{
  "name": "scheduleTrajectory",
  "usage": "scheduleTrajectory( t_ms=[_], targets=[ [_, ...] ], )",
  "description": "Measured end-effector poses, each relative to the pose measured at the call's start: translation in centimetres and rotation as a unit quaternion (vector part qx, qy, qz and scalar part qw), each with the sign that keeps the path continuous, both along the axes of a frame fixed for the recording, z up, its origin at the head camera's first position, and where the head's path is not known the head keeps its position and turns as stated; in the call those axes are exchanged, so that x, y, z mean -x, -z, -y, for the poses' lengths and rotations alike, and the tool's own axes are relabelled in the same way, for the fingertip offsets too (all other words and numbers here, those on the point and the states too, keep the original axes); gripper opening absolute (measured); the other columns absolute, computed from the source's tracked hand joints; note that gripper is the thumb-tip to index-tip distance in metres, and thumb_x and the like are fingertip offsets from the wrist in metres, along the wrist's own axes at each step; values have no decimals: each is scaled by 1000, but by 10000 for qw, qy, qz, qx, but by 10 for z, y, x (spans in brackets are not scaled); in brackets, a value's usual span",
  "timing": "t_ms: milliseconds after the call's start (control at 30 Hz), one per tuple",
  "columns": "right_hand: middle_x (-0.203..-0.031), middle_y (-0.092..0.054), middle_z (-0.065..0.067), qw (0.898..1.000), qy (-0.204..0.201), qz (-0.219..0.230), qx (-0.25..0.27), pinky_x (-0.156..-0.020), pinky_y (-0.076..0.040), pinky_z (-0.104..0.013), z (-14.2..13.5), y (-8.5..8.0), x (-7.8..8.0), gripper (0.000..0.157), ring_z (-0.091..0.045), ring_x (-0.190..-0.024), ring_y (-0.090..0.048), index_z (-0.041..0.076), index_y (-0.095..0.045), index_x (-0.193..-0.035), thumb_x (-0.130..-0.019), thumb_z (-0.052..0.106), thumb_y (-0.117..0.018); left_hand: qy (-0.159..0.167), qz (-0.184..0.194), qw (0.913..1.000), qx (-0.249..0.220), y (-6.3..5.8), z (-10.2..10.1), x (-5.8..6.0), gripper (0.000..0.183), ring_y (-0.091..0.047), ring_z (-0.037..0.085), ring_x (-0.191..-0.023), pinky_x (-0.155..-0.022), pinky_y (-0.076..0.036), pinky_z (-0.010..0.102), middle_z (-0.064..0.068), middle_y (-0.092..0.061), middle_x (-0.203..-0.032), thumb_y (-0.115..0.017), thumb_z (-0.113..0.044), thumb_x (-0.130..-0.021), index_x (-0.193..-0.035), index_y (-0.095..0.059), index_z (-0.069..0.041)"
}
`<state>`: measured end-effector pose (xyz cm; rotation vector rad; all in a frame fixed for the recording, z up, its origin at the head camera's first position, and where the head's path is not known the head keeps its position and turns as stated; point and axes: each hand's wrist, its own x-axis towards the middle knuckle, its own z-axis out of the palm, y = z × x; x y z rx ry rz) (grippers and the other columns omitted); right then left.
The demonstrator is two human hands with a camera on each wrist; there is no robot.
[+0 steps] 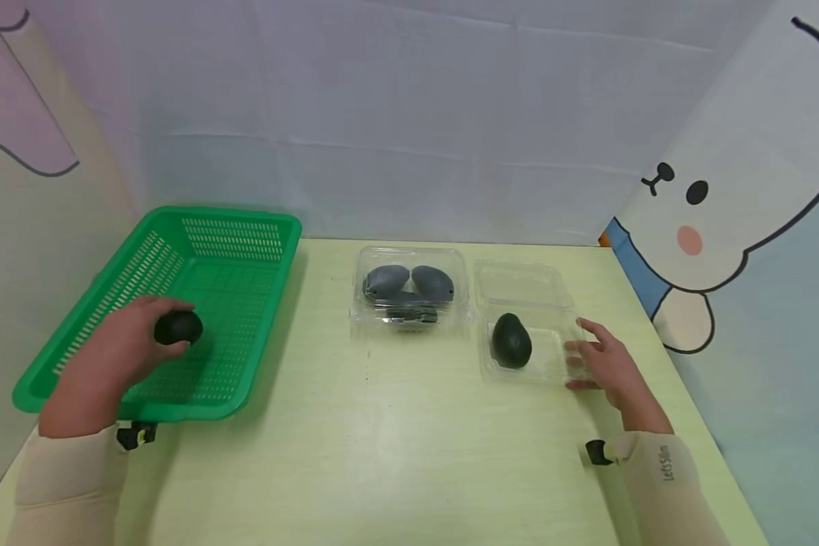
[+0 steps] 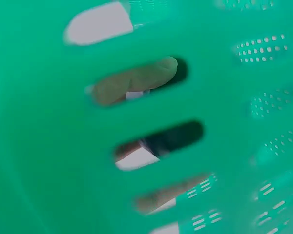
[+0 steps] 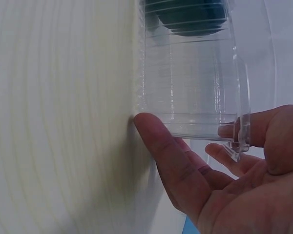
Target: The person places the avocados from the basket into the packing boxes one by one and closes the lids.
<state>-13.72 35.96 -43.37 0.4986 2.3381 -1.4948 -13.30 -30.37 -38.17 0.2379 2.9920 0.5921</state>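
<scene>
In the head view my left hand (image 1: 126,341) holds a dark avocado (image 1: 179,327) between thumb and fingers, over the green plastic basket (image 1: 246,379). The left wrist view looks through the basket's slotted wall (image 2: 49,146), where a finger (image 2: 136,83) and part of the dark avocado (image 2: 178,139) show. At the right, a clear plastic clamshell box (image 1: 546,360) lies with its lid open and one avocado (image 1: 512,341) inside. Spread fingers of my right hand (image 1: 607,364) touch that box's right side; one fingertip (image 3: 149,122) is low by the tabletop.
A second clear clamshell (image 1: 409,254), with its lid down, stands at the back middle with several dark avocados (image 1: 385,280) inside. The pale wooden table (image 1: 382,455) reaches to a cloth backdrop (image 1: 409,152). A cartoon-printed sheet (image 1: 757,227) hangs along the right.
</scene>
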Motion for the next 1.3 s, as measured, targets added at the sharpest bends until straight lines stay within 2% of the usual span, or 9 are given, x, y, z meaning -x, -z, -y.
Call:
scheduleTrajectory(
  t_ms=[233,367,467,633,700,967,1100,1300],
  targets=[
    [-158,-34,-34,10000,41,38,-31,-76,-62,-44,0,0,0,65,-49,-135,-45,16,-4,-167,-111,20,-36,32,-201,9998,-23,7,4,-4,58,-45,59,-115,-82,-45,72,39,-44,-134,-80,-6,-87,-137,-54,7],
    [-158,-34,-34,10000,50,33,-41,-76,-62,-44,0,0,0,65,-49,-135,-46,16,-4,-167,-111,20,-36,4,-236,9997,-1,5,7,-8,58,-44,60,-114,-80,-44,73,38,-44,-135,-80,-7,-86,-137,-54,6],
    [-158,-34,-34,10000,49,44,-29,-76,-62,-44,0,0,0,65,-49,-135,-46,16,-3,-167,-112,20,-36,-2,-314,9995,46,-2,7,-12,59,-46,59,-112,-77,-45,71,38,-45,-134,-81,-7,-86,-137,-54,5],
    [-158,-33,-33,10000,44,76,-24,-77,-62,-44,0,-1,0,65,-50,-136,-45,16,-3,-167,-112,20,-36,100,-918,9957,88,-16,9,-15,57,-50,56,-107,-73,-47,66,36,-50,-127,-82,-1,-82,-133,-57,4],
    [-158,-33,-33,10000,43,76,-25,-77,-62,-44,0,-1,0,65,-50,-136,-45,16,-3,-167,-112,20,-36,104,-1020,9946,141,-25,8,-15,58,-49,57,-108,-75,-46,67,37,-49,-128,-82,-1,-82,-133,-56,4],
    [-158,-33,-34,9999,46,120,-54,-77,-62,-44,1,-1,1,65,-50,-135,-45,16,-3,-167,-112,20,-36,-62,-1020,9946,170,-56,-5,-15,59,-47,58,-111,-79,-44,71,35,-47,-133,-81,0,-84,-138,-55,3],
    [-157,-33,-34,9999,44,110,-87,-76,-62,-44,1,0,1,65,-50,-135,-45,16,-3,-167,-112,20,-36,-38,-1053,9943,176,-62,-11,-15,59,-47,57,-113,-81,-44,71,35,-47,-134,-81,1,-84,-137,-55,3],
    [-158,-34,-34,9999,61,88,-92,-76,-62,-43,0,0,1,65,-50,-136,-45,16,-4,-167,-111,20,-36,87,-1154,9931,169,-65,-14,-12,59,-49,56,-113,-82,-45,70,32,-49,-134,-82,0,-83,-136,-57,2]
  ],
)
